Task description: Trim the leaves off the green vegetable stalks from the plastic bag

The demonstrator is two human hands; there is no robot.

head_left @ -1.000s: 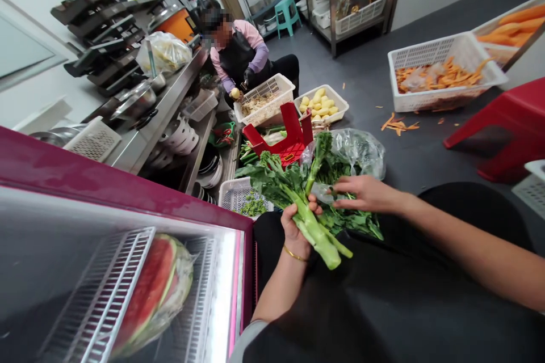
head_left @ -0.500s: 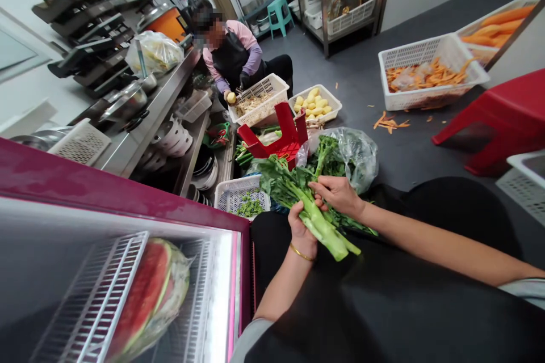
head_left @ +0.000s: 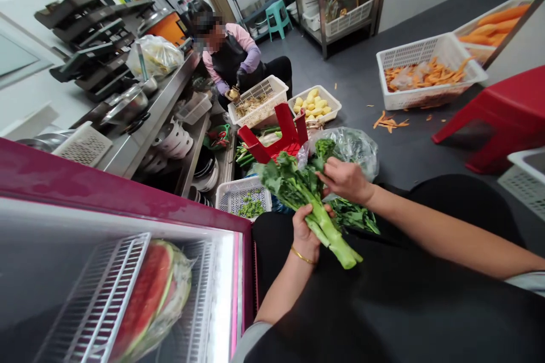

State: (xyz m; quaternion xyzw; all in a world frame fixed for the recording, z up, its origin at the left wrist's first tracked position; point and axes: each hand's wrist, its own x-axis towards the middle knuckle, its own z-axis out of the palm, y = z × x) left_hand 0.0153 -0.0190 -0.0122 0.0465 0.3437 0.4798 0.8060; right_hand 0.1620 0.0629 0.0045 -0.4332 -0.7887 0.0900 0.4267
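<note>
My left hand (head_left: 305, 232), with a gold bangle at the wrist, is wrapped round the thick, pale green stems of a bunch of leafy broccoli stalks (head_left: 336, 241). The cut ends point down and right over my dark lap, and the leaves fan out to the upper left. Just right of the bunch, my right hand (head_left: 347, 180) has its fingers pinched on a green leaf beside a small broccoli floret (head_left: 325, 148); the fingertips partly hide it. Behind and below the hands lie more loose greens (head_left: 355, 214) and a clear plastic bag (head_left: 357, 150).
An upturned red stool (head_left: 272, 150) and a white basket of leaf pieces (head_left: 223, 195) stand ahead. An open fridge (head_left: 242, 272) is close on my left. Beyond, a co-worker (head_left: 232, 57) holds a potato over a basket of peelings (head_left: 276, 88). Carrot peelings (head_left: 389, 122) litter the floor.
My right hand has moved slightly right from the floret's stem, now pinching at a leaf. The bunch has shifted a little downward. The co-worker's gloved hand has come onto the potato.
</note>
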